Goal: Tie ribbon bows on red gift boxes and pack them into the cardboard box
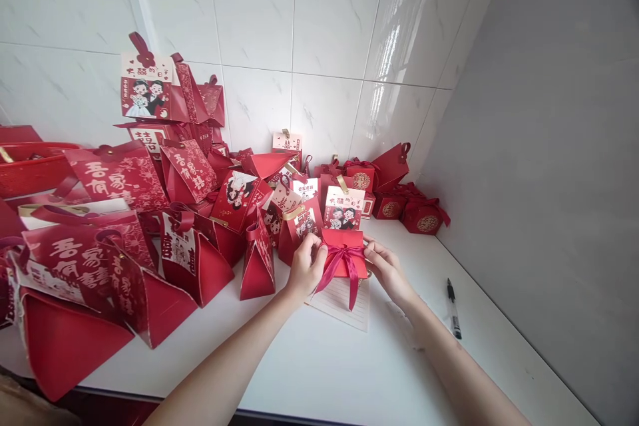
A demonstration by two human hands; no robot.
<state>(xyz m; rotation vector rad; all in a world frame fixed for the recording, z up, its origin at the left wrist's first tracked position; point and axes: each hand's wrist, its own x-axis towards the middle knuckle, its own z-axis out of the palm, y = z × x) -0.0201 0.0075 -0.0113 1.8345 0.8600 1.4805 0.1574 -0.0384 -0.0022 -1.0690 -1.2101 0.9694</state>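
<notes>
A small red box (344,239) with a dark red ribbon (351,279) tied in a bow is held up between my hands, above a lined sheet of paper (355,313). My left hand (306,267) pinches the left side of the box and its ribbon, fingers curled. On the other side, my right hand (389,268) has its thumb and fingers closed on the right edge. The ribbon's tails hang down over the front of the box toward the paper.
Many red gift boxes (172,316) crowd the left and back of the white table (344,373). A red basket (37,170) is at far left. A black pen (453,309) lies at right, near the grey wall panel (539,146). White tiles rise behind.
</notes>
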